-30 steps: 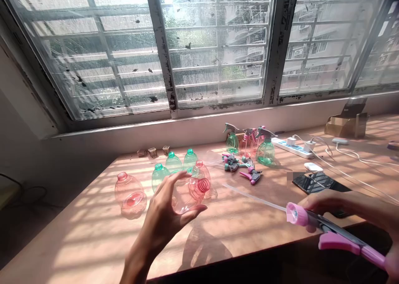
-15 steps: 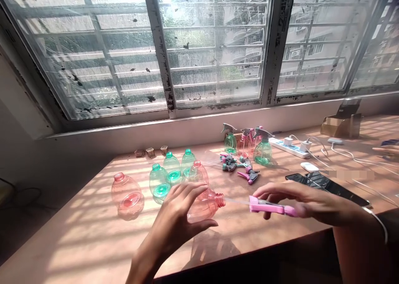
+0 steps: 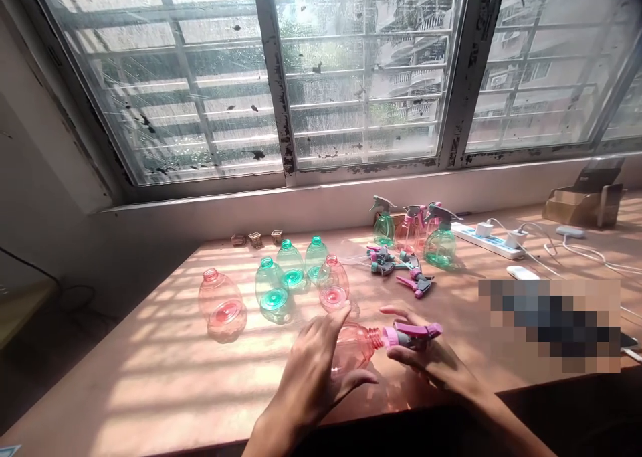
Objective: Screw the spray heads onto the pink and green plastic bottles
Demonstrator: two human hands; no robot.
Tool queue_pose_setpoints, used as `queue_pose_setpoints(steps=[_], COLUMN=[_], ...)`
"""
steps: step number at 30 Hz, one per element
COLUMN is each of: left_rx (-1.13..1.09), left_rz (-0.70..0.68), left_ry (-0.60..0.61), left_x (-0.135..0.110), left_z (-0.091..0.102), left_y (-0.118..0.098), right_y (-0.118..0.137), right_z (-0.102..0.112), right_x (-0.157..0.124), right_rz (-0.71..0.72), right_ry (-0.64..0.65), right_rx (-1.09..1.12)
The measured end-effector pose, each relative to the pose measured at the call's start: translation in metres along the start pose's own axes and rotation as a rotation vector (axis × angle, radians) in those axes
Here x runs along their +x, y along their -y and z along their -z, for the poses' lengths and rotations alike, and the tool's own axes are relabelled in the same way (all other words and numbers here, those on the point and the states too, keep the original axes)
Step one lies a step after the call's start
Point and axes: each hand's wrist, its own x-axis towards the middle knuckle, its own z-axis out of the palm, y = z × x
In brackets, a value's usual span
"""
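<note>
My left hand (image 3: 315,370) is wrapped round a clear pink bottle (image 3: 354,346) that lies on its side above the wooden table (image 3: 150,390), neck pointing right. My right hand (image 3: 426,360) grips a pink and grey spray trigger head (image 3: 411,334), which sits right at the bottle's neck. Whether it is threaded on I cannot tell. Both hands are near the table's front edge.
Several capless green and pink bottles (image 3: 273,290) stand behind my hands. Finished spray bottles (image 3: 439,239) and loose trigger heads (image 3: 401,269) lie further back right. A power strip (image 3: 486,239) with cables, a cardboard box (image 3: 582,206) and a blurred patch lie to the right.
My right hand brought the trigger head in from the far right to the bottle's neck, its dip tube now gone from sight. The left hand turned the bottle's neck rightward and lowered it.
</note>
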Motion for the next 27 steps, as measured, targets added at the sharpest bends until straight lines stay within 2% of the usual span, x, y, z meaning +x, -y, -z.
queue_pose_setpoints(steps=[3,5,7,10,15,27], left_rx=[-0.137,-0.36,-0.586,-0.756,-0.791,-0.785], left_rz=[0.018,0.167,0.39,0.6,0.61,0.576], left_ry=[-0.076,-0.193,-0.257,-0.197,-0.048,0.007], left_x=[-0.012,-0.02,-0.023,-0.022,-0.021,-0.025], left_z=[-0.016,-0.025,-0.033,-0.038,-0.036,-0.032], left_y=[-0.002,0.0,0.007,0.022,0.034,0.032], right_y=[-0.013,-0.021,-0.025,-0.026,-0.019,-0.023], right_z=[-0.003,-0.004,-0.003,-0.001,-0.002,-0.003], right_x=[0.002,0.004,0.006,0.007,0.007,0.005], right_rz=[-0.004,-0.026,-0.029,-0.02,-0.033,-0.052], right_ry=[-0.056,-0.048,-0.038,-0.022,0.045,-0.034], right_rx=[0.091,0.101,0.096,0.081,0.073,0.162])
